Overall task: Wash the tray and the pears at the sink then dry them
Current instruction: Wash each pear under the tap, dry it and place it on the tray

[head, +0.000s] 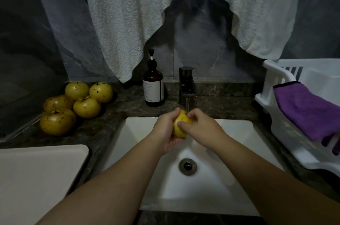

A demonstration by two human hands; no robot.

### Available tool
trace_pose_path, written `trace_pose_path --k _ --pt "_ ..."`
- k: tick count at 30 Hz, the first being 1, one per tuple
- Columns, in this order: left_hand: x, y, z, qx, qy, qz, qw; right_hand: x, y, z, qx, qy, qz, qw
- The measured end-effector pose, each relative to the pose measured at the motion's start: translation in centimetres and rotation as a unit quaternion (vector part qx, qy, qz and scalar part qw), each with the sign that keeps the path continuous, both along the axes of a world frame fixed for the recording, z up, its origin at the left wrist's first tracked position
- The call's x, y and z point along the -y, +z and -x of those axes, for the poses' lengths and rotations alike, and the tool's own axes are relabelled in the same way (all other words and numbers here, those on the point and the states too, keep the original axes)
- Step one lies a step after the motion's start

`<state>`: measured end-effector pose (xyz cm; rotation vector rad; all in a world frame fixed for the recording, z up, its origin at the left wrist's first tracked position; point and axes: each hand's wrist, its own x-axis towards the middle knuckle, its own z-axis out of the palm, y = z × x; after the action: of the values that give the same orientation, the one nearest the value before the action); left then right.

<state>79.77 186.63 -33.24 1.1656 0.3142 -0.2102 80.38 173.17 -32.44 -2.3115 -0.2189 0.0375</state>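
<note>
A yellow pear is held over the white sink, right under the running tap. My left hand cups the pear from the left and below. From the right, my right hand curls its fingers over the pear's top, the thumb pressing its front. Several more yellow, brown-spotted pears lie in a heap on the dark counter at the left. A white tray lies at the near left.
An amber pump bottle stands left of the tap. At the right a white dish rack has a purple cloth draped over its rim. A white towel hangs on the wall behind. The sink's drain lies below my hands.
</note>
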Motion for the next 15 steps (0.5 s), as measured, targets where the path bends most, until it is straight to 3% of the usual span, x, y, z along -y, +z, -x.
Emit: trace_pose_path --k 3,10,15 --pt "0.3 0.2 0.0 0.012 -0.010 0.007 1.000 -0.2 -0.1 -0.1 -0.082 -0.016 -0.073 0.994" --pt "0.0 0.5 1.0 -0.058 -0.075 -0.003 0.995 1.9 -0.6 -1.1 -0.089 0.068 -0.104 0.988" --pt "0.1 0.7 0.7 -0.032 -0.031 0.038 0.998 2.0 -0.5 -0.9 -0.209 0.050 -0.231 0.949"
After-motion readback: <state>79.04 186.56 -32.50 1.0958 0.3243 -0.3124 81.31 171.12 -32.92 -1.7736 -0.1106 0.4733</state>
